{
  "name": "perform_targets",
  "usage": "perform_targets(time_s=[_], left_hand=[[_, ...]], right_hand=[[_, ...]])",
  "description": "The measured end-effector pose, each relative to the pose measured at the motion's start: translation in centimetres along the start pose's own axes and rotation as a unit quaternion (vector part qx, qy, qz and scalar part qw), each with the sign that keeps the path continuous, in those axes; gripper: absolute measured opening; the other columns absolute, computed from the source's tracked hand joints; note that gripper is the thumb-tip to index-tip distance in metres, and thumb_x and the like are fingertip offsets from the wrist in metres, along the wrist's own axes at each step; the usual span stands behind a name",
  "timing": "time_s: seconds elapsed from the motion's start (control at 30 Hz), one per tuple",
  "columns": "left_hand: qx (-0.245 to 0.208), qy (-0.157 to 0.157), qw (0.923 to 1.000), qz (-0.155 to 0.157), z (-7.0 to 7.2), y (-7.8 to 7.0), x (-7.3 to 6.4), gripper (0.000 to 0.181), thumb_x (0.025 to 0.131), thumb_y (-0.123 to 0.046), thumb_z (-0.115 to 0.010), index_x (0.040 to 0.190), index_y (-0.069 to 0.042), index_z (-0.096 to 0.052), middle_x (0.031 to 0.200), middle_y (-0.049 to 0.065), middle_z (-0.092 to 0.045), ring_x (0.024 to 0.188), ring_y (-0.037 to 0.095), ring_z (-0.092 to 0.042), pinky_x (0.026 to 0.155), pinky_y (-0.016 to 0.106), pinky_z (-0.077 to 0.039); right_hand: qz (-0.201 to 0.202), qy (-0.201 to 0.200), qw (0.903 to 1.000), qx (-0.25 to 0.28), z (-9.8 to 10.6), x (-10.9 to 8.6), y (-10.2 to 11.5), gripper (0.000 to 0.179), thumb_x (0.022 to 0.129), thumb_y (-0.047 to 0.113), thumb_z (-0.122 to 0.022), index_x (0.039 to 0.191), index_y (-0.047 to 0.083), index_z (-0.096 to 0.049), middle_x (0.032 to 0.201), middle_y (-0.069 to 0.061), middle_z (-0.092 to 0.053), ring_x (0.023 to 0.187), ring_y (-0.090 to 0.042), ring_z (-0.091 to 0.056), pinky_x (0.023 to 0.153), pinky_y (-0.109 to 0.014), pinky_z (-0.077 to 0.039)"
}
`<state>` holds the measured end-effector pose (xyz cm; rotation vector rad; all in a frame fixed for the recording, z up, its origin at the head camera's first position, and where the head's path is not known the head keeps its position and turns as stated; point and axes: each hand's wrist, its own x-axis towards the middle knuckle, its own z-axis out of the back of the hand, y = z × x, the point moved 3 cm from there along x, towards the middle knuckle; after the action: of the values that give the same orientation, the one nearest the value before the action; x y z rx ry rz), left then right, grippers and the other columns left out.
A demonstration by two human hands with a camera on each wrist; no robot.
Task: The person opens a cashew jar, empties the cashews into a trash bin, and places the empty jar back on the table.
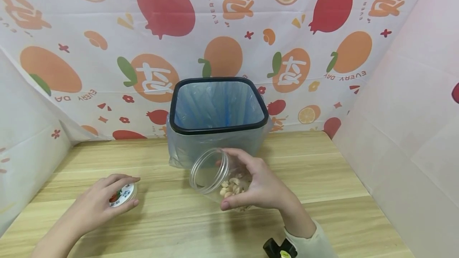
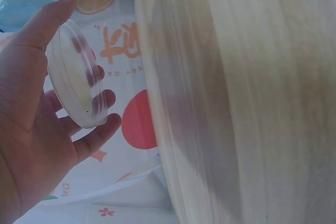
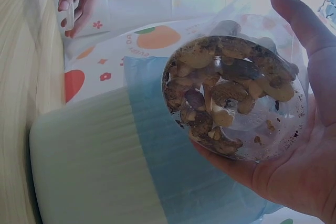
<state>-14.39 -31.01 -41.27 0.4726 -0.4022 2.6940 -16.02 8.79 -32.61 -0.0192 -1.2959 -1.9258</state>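
My right hand [image 1: 265, 186] grips a clear plastic jar [image 1: 225, 170] round its side, thumb in front. The jar lies tilted, its uncovered mouth facing left. Cashews [image 1: 234, 186] are gathered inside; the right wrist view shows them through the jar's base with dark crumbs and specks [image 3: 231, 98]. At the left, my left hand [image 1: 95, 202] holds a round lid [image 1: 123, 195] between thumb and fingers above the table. A printed label covers the lid's top, and its clear rim [image 2: 79, 80] shows in the left wrist view.
Just behind the jar stands a bin with a black rim [image 1: 220, 129], lined with a translucent bluish bag [image 1: 204, 102]. The wooden table [image 1: 165, 226] is bounded by a fruit-print cloth [image 1: 222, 23] at the back and cloth sides. A black device [image 1: 279, 249] sits at my right wrist.
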Motion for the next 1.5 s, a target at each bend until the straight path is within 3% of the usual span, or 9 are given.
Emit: perform_targets(time_s=[0.17, 0.37, 0.8, 1.17, 1.5], left_hand=[[0.004, -0.002, 0.9999, -0.011, -0.3, 0.1, -0.1, 0.054, 0.073, -0.046, -0.086, 0.121, -0.027, -0.07, 0.117, -0.003, -0.064, 0.101, 0.025, -0.06, 0.066, 0.043, -0.052], [-0.006, 0.021, 0.9997, -0.005, -0.8, 0.5, -0.2, 0.055, 0.073, -0.049, -0.085, 0.122, -0.027, -0.069, 0.118, -0.001, -0.064, 0.104, 0.03, -0.061, 0.068, 0.052, -0.054], [0.006, 0.051, 0.9986, -0.016, -1.6, 1.1, -0.7, 0.059, 0.071, -0.054, -0.084, 0.12, -0.025, -0.069, 0.117, -0.004, -0.065, 0.102, 0.026, -0.064, 0.074, 0.048, -0.056], [-0.023, 0.079, 0.9966, 0.003, -1.8, 1.1, -0.9, 0.059, 0.073, -0.057, -0.082, 0.121, -0.026, -0.068, 0.121, 0.002, -0.064, 0.109, 0.034, -0.061, 0.074, 0.057, -0.055], [-0.026, 0.08, 0.9965, 0.003, -2.1, 1.1, -1.1, 0.06, 0.072, -0.059, -0.082, 0.122, -0.028, -0.067, 0.121, 0.0, -0.064, 0.11, 0.036, -0.061, 0.074, 0.059, -0.054]], right_hand=[[0.0, 0.0, 1.0, 0.005, 0.0, 0.0, 0.0, 0.097, 0.062, 0.019, -0.096, 0.146, 0.025, -0.047, 0.13, -0.001, -0.065, 0.111, -0.014, -0.064, 0.098, -0.035, -0.053], [-0.012, 0.0, 0.9998, 0.017, 0.1, -0.1, -0.1, 0.097, 0.062, 0.017, -0.096, 0.146, 0.026, -0.047, 0.127, -0.002, -0.066, 0.107, -0.014, -0.065, 0.094, -0.036, -0.054], [-0.004, 0.0, 1.0, 0.008, 0.0, 0.0, 0.0, 0.098, 0.061, 0.021, -0.097, 0.145, 0.03, -0.047, 0.131, 0.003, -0.065, 0.113, -0.013, -0.063, 0.1, -0.036, -0.051], [0.006, 0.003, 0.9998, 0.017, 0.0, 0.0, -0.1, 0.098, 0.062, 0.017, -0.096, 0.146, 0.024, -0.047, 0.13, 0.0, -0.065, 0.112, -0.014, -0.064, 0.099, -0.037, -0.052], [0.005, 0.002, 0.9999, 0.016, 0.0, 0.0, 0.0, 0.098, 0.061, 0.017, -0.097, 0.145, 0.024, -0.047, 0.13, -0.001, -0.065, 0.112, -0.015, -0.064, 0.099, -0.037, -0.052]])
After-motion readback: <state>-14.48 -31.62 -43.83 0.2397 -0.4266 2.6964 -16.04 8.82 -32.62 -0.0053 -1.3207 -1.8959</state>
